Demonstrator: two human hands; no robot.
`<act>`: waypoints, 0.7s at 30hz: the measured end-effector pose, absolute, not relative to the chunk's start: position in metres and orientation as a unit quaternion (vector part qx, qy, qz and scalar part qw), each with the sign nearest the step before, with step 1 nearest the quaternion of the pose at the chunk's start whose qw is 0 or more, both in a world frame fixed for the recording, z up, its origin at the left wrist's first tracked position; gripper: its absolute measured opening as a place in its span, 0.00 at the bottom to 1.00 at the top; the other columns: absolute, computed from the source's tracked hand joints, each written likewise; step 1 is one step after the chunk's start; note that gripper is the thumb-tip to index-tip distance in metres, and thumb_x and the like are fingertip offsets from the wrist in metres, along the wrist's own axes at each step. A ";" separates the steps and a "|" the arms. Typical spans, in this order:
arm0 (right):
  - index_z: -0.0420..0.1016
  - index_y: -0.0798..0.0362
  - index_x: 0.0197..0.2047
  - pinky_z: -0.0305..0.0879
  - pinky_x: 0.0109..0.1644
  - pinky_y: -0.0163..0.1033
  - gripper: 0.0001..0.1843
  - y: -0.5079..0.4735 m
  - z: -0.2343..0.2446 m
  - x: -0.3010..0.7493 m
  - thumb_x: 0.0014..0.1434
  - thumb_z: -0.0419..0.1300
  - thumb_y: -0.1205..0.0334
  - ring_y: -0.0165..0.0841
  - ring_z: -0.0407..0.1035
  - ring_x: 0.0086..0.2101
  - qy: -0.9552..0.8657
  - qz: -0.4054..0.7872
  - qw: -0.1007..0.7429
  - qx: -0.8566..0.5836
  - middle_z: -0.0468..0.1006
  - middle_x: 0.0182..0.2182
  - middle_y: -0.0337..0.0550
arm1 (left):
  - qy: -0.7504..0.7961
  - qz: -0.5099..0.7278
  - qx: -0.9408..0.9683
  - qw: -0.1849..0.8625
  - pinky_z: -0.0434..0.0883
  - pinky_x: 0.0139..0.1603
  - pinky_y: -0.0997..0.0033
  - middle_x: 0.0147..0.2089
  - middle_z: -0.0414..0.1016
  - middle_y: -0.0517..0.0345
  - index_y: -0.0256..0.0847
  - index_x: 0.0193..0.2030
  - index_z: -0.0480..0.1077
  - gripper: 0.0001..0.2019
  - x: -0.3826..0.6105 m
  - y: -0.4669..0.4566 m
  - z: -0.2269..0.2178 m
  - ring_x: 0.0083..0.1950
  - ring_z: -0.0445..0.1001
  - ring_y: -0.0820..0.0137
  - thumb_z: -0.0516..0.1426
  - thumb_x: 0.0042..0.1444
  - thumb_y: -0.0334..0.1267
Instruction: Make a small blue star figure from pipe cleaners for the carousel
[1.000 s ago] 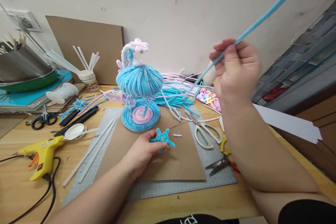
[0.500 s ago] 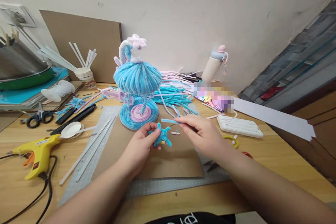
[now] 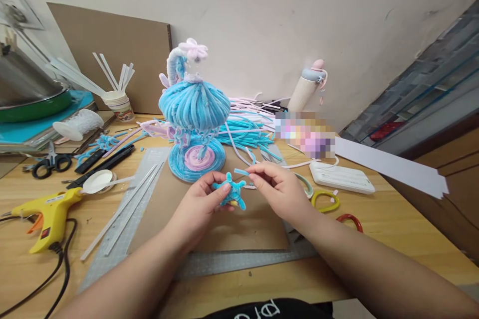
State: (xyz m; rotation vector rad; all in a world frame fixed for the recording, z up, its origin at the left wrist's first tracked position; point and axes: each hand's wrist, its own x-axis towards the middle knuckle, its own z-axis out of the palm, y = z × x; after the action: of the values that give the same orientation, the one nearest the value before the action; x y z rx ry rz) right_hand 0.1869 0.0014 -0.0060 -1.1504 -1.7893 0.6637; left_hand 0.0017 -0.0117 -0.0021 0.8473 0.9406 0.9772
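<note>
I see right hand (image 3: 282, 192) lowered from upper right to frame centre. Blue fuzzy model (image 3: 194, 104) stands upper centre. Left hand (image 3: 204, 197) pinches blue star-shaped piece (image 3: 236, 192) mid-frame; right pinches blue stem (image 3: 241, 172) just beside it.

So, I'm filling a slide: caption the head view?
Left hand holding a fuzzy blue shape, right hand a blue pipe cleaner.

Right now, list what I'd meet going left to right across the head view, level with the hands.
Yellow glue gun → pair of translucent sticks → left hand → blue fuzzy piece that it grips → light blue stem → right hand, pinching that stem → white rectangular device.
</note>
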 end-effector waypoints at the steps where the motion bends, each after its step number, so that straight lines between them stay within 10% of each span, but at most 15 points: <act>1: 0.75 0.50 0.39 0.68 0.36 0.38 0.07 0.002 -0.007 0.188 0.61 0.56 0.61 0.34 0.72 0.33 -0.720 0.274 0.439 -0.462 0.78 0.33 0.42 | 0.420 0.439 0.383 0.696 0.73 0.33 0.69 0.32 0.74 0.60 0.40 0.36 0.68 0.16 0.002 -0.012 -0.002 0.30 0.73 0.71 0.66 0.46 0.44; 21: 0.79 0.53 0.38 0.68 0.40 0.36 0.08 0.001 0.007 0.189 0.56 0.59 0.65 0.32 0.72 0.36 -0.688 0.469 0.367 -0.416 0.79 0.35 0.42 | 0.450 0.422 0.566 0.547 0.67 0.32 0.72 0.31 0.74 0.59 0.39 0.35 0.70 0.08 0.000 -0.012 -0.003 0.31 0.70 0.72 0.63 0.51 0.39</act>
State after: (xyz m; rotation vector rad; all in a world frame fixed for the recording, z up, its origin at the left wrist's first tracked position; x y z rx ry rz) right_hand 0.1886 0.0010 0.0065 -1.0680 -1.7671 1.2043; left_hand -0.0004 -0.0123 -0.0034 1.3413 1.0677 1.0006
